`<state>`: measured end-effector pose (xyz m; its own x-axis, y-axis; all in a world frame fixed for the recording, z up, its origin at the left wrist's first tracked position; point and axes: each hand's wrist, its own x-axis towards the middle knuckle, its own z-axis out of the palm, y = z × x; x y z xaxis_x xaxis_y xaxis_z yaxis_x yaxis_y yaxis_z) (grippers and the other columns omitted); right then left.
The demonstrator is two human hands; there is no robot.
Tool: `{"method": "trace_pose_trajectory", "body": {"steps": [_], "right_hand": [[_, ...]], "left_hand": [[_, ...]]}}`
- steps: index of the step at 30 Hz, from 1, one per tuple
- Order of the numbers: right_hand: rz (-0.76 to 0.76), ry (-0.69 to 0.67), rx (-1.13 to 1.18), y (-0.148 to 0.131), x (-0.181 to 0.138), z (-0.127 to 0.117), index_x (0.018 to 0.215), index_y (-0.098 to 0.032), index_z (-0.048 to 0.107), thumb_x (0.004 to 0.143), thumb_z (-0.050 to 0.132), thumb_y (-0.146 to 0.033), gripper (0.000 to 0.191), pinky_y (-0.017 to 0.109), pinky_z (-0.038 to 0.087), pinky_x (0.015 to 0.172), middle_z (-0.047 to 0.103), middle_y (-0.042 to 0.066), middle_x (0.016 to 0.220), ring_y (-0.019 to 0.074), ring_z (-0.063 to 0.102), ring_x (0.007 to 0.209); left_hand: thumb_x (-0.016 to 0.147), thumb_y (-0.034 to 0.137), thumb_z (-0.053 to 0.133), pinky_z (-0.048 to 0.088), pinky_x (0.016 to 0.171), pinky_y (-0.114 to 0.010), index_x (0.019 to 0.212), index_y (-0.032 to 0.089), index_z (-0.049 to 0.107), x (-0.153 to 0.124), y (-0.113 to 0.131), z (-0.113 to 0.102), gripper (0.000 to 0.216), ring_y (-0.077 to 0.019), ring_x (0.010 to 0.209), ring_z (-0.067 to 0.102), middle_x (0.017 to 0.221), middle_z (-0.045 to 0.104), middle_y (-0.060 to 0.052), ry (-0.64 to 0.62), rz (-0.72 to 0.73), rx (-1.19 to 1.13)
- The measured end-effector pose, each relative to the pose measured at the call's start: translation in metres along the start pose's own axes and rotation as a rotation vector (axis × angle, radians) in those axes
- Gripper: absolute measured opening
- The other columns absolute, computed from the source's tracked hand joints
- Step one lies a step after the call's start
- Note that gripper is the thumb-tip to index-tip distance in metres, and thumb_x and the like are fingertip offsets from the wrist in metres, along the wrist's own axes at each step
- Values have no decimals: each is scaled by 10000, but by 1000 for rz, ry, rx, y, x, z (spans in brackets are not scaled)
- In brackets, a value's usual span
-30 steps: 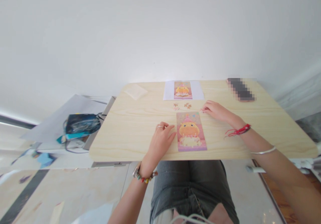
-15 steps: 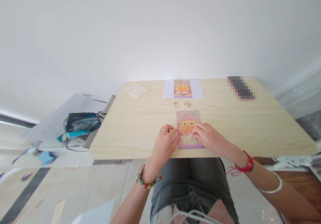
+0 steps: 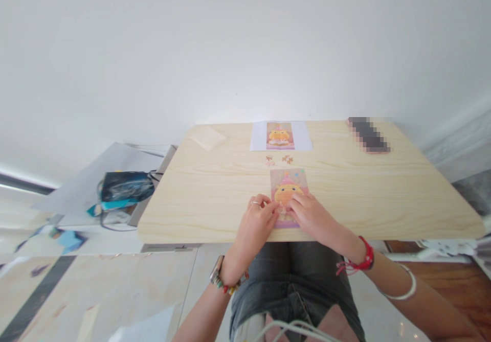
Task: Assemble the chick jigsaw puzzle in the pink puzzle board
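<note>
A small jigsaw puzzle (image 3: 289, 179) lies near the front edge of the table. It shows a yellow cartoon figure in a pink hat, with a purple strip along the bottom. My left hand (image 3: 259, 222), wearing a ring, reaches over its left edge with thumb and forefinger pinched; what is between them is hidden. From the right, my right hand (image 3: 310, 214) covers part of the lower half, its fingertips closed on what looks like a puzzle piece (image 3: 283, 210). Both sets of fingertips almost meet over the figure's body.
Two small groups of loose pieces (image 3: 287, 160) lie beyond the puzzle. Behind them is a white sheet with the matching picture (image 3: 279, 136). A pale packet (image 3: 209, 137) rests at back left, a phone (image 3: 369, 135) at back right. A dark bag (image 3: 126, 186) sits left of the table (image 3: 383, 194).
My right hand has moved left and slightly down across the puzzle. My left fingertips have shifted right, over the puzzle, so the hands are closer together.
</note>
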<state>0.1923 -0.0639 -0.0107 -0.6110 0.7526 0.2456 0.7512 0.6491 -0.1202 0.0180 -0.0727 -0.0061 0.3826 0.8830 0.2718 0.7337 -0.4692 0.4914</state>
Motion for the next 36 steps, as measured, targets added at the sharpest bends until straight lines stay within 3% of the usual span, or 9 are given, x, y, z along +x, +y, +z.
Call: {"method": "trace_pose_trajectory", "body": {"steps": [7, 15, 23, 29, 33, 36], "right_hand": [[-5, 17, 4, -2, 0, 2, 729, -156, 538, 851, 410, -153, 177, 379, 356, 811, 521, 49, 734, 186, 484, 748], [38, 11, -1, -3, -3, 3, 733, -160, 545, 840, 436, -158, 152, 338, 370, 701, 530, 52, 736, 186, 486, 741], [90, 61, 43, -7, -3, 1, 698, -163, 563, 843, 436, -165, 193, 336, 376, 707, 545, 47, 716, 177, 497, 720], [14, 32, 19, -7, -7, -2, 746, -169, 593, 836, 438, -152, 180, 356, 373, 756, 554, 42, 725, 171, 500, 715], [33, 46, 67, 4, -2, -12, 726, -177, 609, 832, 436, -153, 205, 336, 381, 719, 568, 55, 750, 169, 510, 728], [101, 85, 159, 24, 10, -21, 765, -177, 624, 825, 441, -154, 193, 304, 391, 683, 577, 59, 784, 160, 521, 734]], "left_hand": [[820, 183, 461, 457, 732, -317, 875, 202, 623, -5, 9, -3, 172, -166, 814, 465, 864, 508, -56, -28, 21, 22], [830, 196, 444, 449, 750, -329, 901, 215, 607, -4, 10, 0, 179, -164, 803, 466, 857, 512, -51, -32, 50, 84], [840, 169, 408, 442, 748, -339, 892, 205, 578, -4, 13, 0, 181, -177, 807, 456, 844, 512, -55, -42, 74, 179], [811, 129, 444, 456, 732, -343, 827, 186, 557, -1, 19, 0, 127, -197, 826, 456, 867, 517, -72, -121, 66, 286], [812, 145, 442, 461, 727, -339, 792, 191, 552, 2, 17, -2, 121, -189, 810, 464, 856, 511, -64, -101, 51, 244], [819, 177, 436, 461, 727, -335, 890, 203, 548, 3, 11, -3, 136, -178, 802, 476, 849, 501, -52, -37, 19, 167]]}}
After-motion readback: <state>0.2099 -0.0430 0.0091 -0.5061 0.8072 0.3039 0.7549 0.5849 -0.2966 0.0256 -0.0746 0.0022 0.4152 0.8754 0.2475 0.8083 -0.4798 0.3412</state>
